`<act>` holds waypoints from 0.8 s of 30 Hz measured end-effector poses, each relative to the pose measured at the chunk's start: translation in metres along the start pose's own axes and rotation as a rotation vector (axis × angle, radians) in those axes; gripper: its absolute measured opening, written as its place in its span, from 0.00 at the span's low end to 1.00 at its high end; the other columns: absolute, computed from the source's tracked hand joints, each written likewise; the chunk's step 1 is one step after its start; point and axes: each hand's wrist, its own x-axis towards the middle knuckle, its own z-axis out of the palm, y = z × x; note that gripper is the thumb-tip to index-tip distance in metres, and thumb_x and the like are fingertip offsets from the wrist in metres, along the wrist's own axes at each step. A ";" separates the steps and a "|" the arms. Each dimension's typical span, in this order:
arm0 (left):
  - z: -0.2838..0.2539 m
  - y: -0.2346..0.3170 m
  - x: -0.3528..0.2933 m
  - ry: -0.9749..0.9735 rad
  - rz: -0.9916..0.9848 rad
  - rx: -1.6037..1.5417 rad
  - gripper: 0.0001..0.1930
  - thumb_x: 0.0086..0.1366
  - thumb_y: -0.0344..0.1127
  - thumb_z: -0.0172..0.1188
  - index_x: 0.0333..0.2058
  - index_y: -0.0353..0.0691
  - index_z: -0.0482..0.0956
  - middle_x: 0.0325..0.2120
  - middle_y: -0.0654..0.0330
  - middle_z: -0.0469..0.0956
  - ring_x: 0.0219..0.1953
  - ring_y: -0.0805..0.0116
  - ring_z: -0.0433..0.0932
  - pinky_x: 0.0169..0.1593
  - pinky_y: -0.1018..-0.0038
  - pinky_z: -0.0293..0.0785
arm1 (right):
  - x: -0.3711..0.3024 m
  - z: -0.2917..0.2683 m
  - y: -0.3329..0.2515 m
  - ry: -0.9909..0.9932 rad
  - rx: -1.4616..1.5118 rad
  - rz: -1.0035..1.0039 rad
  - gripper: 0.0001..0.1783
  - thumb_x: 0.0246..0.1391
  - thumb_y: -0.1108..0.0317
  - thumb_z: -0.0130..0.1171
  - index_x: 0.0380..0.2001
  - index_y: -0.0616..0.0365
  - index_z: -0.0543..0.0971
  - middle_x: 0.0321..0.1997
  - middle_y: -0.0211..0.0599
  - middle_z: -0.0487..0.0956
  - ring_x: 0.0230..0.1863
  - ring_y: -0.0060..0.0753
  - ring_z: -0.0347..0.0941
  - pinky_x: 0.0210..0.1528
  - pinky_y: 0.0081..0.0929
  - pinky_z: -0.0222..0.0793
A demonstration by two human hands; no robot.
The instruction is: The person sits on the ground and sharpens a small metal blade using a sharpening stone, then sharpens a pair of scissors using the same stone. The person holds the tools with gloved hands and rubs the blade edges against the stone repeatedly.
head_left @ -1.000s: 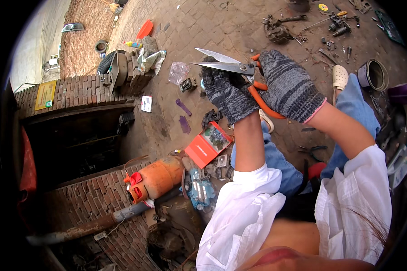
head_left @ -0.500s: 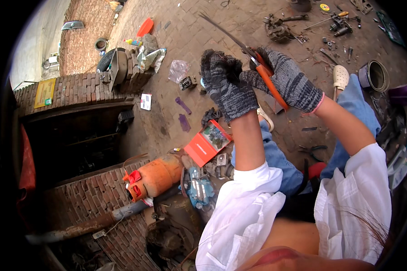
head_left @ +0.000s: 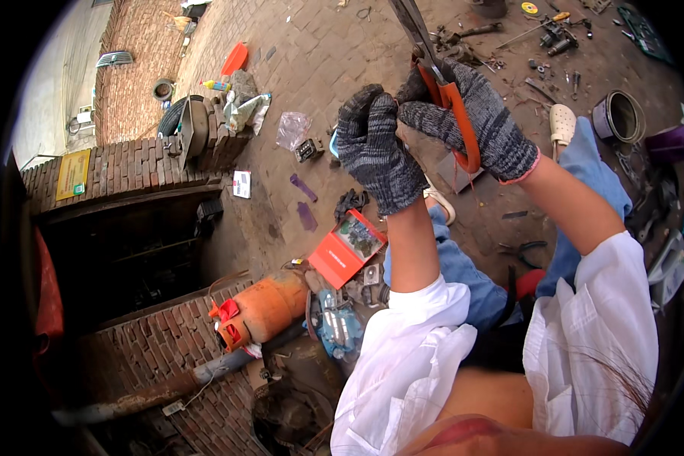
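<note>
1. Clenching around the orange handles of a pair of large metal shears [head_left: 442,83], the right hand [head_left: 479,121] in a grey knit glove has its grip closed tight; the blades point up and away, their tips cut off at the upper edge of the view.
2. Curled into a fist just beside it, the left hand [head_left: 376,148], also gloved, has its grip closed; whether it pinches anything I cannot tell, as the fingers hide the inside. It touches the right hand near the shears' pivot.
3. Below the hands on the brick floor [head_left: 334,53] lie a red open box [head_left: 347,247] of small parts, an orange gas cylinder [head_left: 270,308] on its side, and a white clog [head_left: 563,123] near a round metal tin [head_left: 619,115].
4. Scattered tools [head_left: 551,38] lie at the upper right, well apart from the hands.
5. A grey flat piece [head_left: 457,175] under the right wrist is partly hidden and hard to make out.
</note>
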 end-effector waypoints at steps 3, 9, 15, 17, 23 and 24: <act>-0.005 -0.003 0.003 -0.008 -0.027 0.024 0.08 0.49 0.20 0.57 0.31 0.33 0.75 0.26 0.60 0.75 0.29 0.74 0.73 0.34 0.81 0.71 | 0.002 -0.003 0.003 0.009 -0.083 -0.052 0.16 0.43 0.63 0.60 0.35 0.61 0.74 0.25 0.34 0.75 0.28 0.21 0.71 0.30 0.20 0.67; 0.004 0.008 -0.001 -0.043 0.040 0.011 0.09 0.48 0.19 0.58 0.31 0.34 0.75 0.26 0.61 0.75 0.28 0.75 0.73 0.33 0.82 0.70 | 0.006 -0.007 0.024 -0.032 0.052 -0.119 0.16 0.46 0.63 0.57 0.38 0.60 0.74 0.21 0.31 0.74 0.23 0.17 0.68 0.24 0.19 0.65; 0.005 0.011 -0.002 -0.034 0.209 0.151 0.08 0.48 0.19 0.58 0.29 0.34 0.75 0.27 0.62 0.74 0.28 0.76 0.72 0.32 0.82 0.69 | 0.006 -0.024 0.025 -0.342 0.318 0.170 0.49 0.28 0.67 0.63 0.57 0.60 0.51 0.50 0.43 0.65 0.43 0.35 0.67 0.41 0.24 0.66; 0.004 0.012 -0.001 -0.018 0.266 0.211 0.08 0.47 0.18 0.58 0.29 0.34 0.75 0.28 0.62 0.73 0.29 0.75 0.71 0.33 0.81 0.69 | 0.008 -0.024 0.024 -0.221 0.076 -0.062 0.36 0.36 0.66 0.60 0.51 0.60 0.59 0.42 0.40 0.70 0.37 0.30 0.70 0.37 0.23 0.67; 0.000 0.010 0.002 0.021 0.485 0.397 0.10 0.43 0.17 0.60 0.27 0.35 0.76 0.26 0.60 0.73 0.31 0.69 0.70 0.36 0.76 0.67 | 0.014 -0.016 0.020 -0.013 -0.140 -0.078 0.18 0.43 0.64 0.60 0.38 0.62 0.72 0.32 0.36 0.77 0.32 0.26 0.72 0.36 0.23 0.68; -0.001 0.010 0.002 0.013 0.530 0.432 0.11 0.42 0.18 0.60 0.27 0.35 0.77 0.26 0.60 0.74 0.31 0.68 0.70 0.36 0.75 0.67 | 0.014 -0.016 0.010 -0.029 -0.002 0.030 0.19 0.43 0.64 0.61 0.37 0.62 0.72 0.32 0.36 0.77 0.33 0.26 0.72 0.37 0.23 0.68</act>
